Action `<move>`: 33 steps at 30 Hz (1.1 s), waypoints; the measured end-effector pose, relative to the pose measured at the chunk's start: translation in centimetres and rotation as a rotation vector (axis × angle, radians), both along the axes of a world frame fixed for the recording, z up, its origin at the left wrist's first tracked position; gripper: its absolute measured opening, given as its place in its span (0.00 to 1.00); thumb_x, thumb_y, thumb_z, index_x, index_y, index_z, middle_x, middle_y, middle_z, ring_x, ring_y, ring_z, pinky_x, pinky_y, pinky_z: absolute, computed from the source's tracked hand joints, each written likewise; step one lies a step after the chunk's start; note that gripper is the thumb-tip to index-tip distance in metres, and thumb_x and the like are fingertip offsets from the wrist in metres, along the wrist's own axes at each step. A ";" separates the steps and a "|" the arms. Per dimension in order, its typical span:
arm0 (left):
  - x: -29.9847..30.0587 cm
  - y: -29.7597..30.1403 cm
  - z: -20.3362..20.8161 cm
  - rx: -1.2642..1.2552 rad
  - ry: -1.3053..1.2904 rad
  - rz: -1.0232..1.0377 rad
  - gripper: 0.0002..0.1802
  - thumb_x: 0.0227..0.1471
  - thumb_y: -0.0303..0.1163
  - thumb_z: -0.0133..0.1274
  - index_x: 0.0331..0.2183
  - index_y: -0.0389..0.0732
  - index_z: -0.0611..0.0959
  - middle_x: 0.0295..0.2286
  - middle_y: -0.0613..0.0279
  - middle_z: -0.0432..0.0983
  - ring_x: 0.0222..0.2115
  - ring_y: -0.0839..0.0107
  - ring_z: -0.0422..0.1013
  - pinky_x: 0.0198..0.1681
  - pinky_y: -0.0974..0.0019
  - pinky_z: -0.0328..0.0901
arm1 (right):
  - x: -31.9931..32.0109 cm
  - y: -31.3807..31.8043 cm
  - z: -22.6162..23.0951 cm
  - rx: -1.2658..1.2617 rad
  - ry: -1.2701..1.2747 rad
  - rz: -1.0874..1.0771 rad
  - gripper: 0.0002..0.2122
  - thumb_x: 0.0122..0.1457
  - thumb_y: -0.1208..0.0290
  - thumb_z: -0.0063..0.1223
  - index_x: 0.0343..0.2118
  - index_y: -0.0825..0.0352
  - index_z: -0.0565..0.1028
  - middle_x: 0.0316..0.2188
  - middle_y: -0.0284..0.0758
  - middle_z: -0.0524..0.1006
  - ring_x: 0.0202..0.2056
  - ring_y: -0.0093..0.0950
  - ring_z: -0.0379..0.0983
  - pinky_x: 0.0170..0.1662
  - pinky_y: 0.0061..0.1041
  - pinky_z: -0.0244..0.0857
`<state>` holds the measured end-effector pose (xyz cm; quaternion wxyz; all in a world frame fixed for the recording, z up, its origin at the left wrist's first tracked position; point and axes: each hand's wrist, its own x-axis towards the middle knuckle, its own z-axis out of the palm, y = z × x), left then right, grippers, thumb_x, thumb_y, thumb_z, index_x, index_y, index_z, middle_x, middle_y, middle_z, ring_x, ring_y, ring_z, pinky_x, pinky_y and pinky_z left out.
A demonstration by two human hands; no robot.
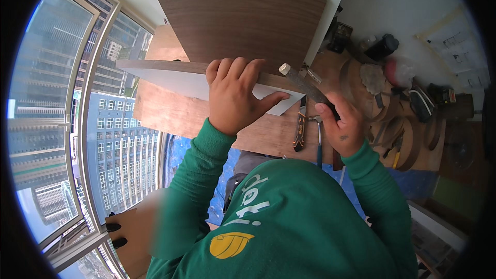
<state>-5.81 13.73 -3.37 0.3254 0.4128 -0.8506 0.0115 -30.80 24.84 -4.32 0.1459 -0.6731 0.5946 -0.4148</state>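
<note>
A board (173, 80) with a wood-grain edge and a white face stands on edge across the plywood work surface (248, 133). My left hand (235, 90) grips it from above, fingers bent over its top edge and the thumb stretched out to the right. In my right hand (341, 124) is a dark stick with a pale tip (305, 86), tilted up to the left, the tip close to the board's right part. Its exact kind does not show. A utility knife (299, 126) with a black and orange handle and a blue-handled hammer (319, 142) lie just left of my right hand.
A large wood-grain panel (240, 20) stands behind the board. Coils of brown edge banding (408, 142), a clothes iron (422, 103) and a dark bottle (382, 46) crowd the right side. Tall windows (57, 98) line the left. Blue sheeting (178, 152) shows below the work surface.
</note>
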 end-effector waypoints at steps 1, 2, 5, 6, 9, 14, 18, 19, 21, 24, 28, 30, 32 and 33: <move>0.0 0.0 0.0 0.002 -0.001 0.003 0.42 0.41 0.66 0.74 0.46 0.43 0.86 0.34 0.65 0.74 0.40 0.59 0.72 0.57 0.49 0.60 | -0.3 0.3 -0.1 0.032 -0.050 0.016 0.10 0.70 0.68 0.65 0.45 0.70 0.79 0.29 0.38 0.79 0.29 0.30 0.77 0.34 0.30 0.70; 0.0 0.0 0.1 0.004 -0.003 0.007 0.42 0.41 0.66 0.74 0.46 0.43 0.86 0.34 0.65 0.74 0.40 0.59 0.72 0.57 0.49 0.60 | -0.5 0.7 -0.3 0.078 -0.104 0.026 0.11 0.70 0.68 0.65 0.46 0.71 0.79 0.29 0.38 0.79 0.29 0.29 0.76 0.35 0.30 0.70; -0.1 -0.1 0.1 0.013 0.002 0.011 0.41 0.41 0.66 0.74 0.46 0.43 0.86 0.34 0.65 0.74 0.40 0.59 0.72 0.57 0.49 0.60 | -0.9 1.5 -0.8 0.114 -0.184 0.022 0.11 0.70 0.69 0.65 0.46 0.72 0.79 0.28 0.38 0.78 0.30 0.27 0.75 0.35 0.29 0.69; -0.1 -0.2 0.1 0.016 -0.009 0.014 0.41 0.41 0.66 0.74 0.46 0.43 0.86 0.34 0.65 0.74 0.40 0.59 0.72 0.57 0.49 0.60 | -1.0 1.5 -0.9 0.134 -0.192 0.020 0.11 0.70 0.69 0.65 0.45 0.72 0.79 0.28 0.37 0.78 0.29 0.26 0.74 0.35 0.29 0.69; -0.2 -0.4 0.1 0.015 -0.016 0.011 0.41 0.41 0.66 0.74 0.46 0.43 0.86 0.34 0.65 0.75 0.40 0.59 0.72 0.57 0.49 0.60 | -0.7 0.7 -1.1 0.002 -0.159 0.007 0.11 0.69 0.66 0.66 0.42 0.70 0.80 0.29 0.36 0.80 0.27 0.27 0.76 0.33 0.28 0.70; -0.4 -0.8 0.1 0.025 0.024 -0.015 0.40 0.41 0.65 0.75 0.46 0.45 0.86 0.34 0.66 0.76 0.39 0.60 0.72 0.57 0.49 0.60 | 1.2 -1.6 -1.3 -0.064 0.006 0.019 0.10 0.66 0.68 0.69 0.42 0.68 0.81 0.29 0.37 0.81 0.26 0.30 0.77 0.31 0.28 0.70; -0.4 -1.0 0.1 -0.004 0.016 -0.016 0.40 0.41 0.66 0.75 0.46 0.45 0.86 0.34 0.67 0.77 0.39 0.60 0.72 0.57 0.49 0.60 | 1.2 -1.2 -0.9 -0.023 -0.046 0.005 0.09 0.65 0.69 0.69 0.42 0.67 0.81 0.29 0.37 0.81 0.27 0.31 0.78 0.31 0.29 0.70; -0.4 -1.0 0.1 0.000 0.013 -0.015 0.40 0.41 0.66 0.75 0.46 0.45 0.86 0.34 0.67 0.77 0.39 0.60 0.72 0.57 0.49 0.60 | 0.9 -0.9 -0.7 -0.035 -0.064 -0.015 0.09 0.65 0.69 0.69 0.42 0.67 0.81 0.29 0.38 0.80 0.26 0.32 0.78 0.31 0.29 0.70; -0.4 -0.9 0.0 0.004 0.002 -0.005 0.40 0.41 0.66 0.75 0.46 0.45 0.86 0.34 0.67 0.77 0.38 0.61 0.72 0.56 0.49 0.60 | 0.4 -0.7 -0.5 -0.078 -0.137 -0.031 0.09 0.65 0.69 0.69 0.42 0.67 0.81 0.28 0.38 0.80 0.26 0.34 0.77 0.30 0.30 0.70; -0.3 -0.8 -0.1 -0.002 -0.010 0.002 0.41 0.41 0.66 0.74 0.47 0.45 0.86 0.34 0.67 0.76 0.38 0.61 0.72 0.56 0.49 0.60 | 0.3 -1.1 -0.3 0.044 -0.163 -0.057 0.09 0.67 0.68 0.68 0.41 0.68 0.81 0.27 0.39 0.80 0.25 0.34 0.77 0.30 0.31 0.70; -0.5 -0.8 0.1 -0.033 0.008 -0.013 0.42 0.42 0.67 0.74 0.47 0.44 0.86 0.33 0.66 0.75 0.38 0.60 0.71 0.56 0.50 0.60 | 0.7 -2.0 -0.1 -0.040 -0.087 -0.018 0.10 0.68 0.66 0.67 0.40 0.68 0.80 0.27 0.37 0.80 0.25 0.28 0.75 0.30 0.31 0.69; -0.6 -0.8 0.4 -0.032 0.004 -0.014 0.41 0.43 0.67 0.73 0.47 0.43 0.86 0.32 0.65 0.74 0.38 0.60 0.71 0.55 0.50 0.60 | 0.3 -1.8 0.2 0.004 -0.091 0.012 0.10 0.69 0.66 0.66 0.40 0.68 0.80 0.26 0.35 0.79 0.25 0.24 0.73 0.30 0.30 0.68; -0.6 -0.8 0.7 -0.011 -0.011 -0.006 0.40 0.44 0.67 0.73 0.46 0.42 0.86 0.32 0.65 0.74 0.38 0.60 0.71 0.55 0.50 0.60 | -0.4 -1.1 0.5 0.106 -0.240 -0.017 0.10 0.70 0.66 0.65 0.41 0.69 0.79 0.25 0.31 0.77 0.25 0.21 0.69 0.30 0.27 0.65; -0.5 -0.6 1.0 0.013 -0.020 -0.015 0.39 0.44 0.65 0.73 0.45 0.42 0.87 0.32 0.65 0.75 0.38 0.60 0.72 0.55 0.50 0.60 | -0.9 -0.7 0.6 0.165 -0.310 -0.040 0.11 0.71 0.65 0.65 0.41 0.69 0.79 0.25 0.29 0.76 0.25 0.19 0.68 0.30 0.26 0.64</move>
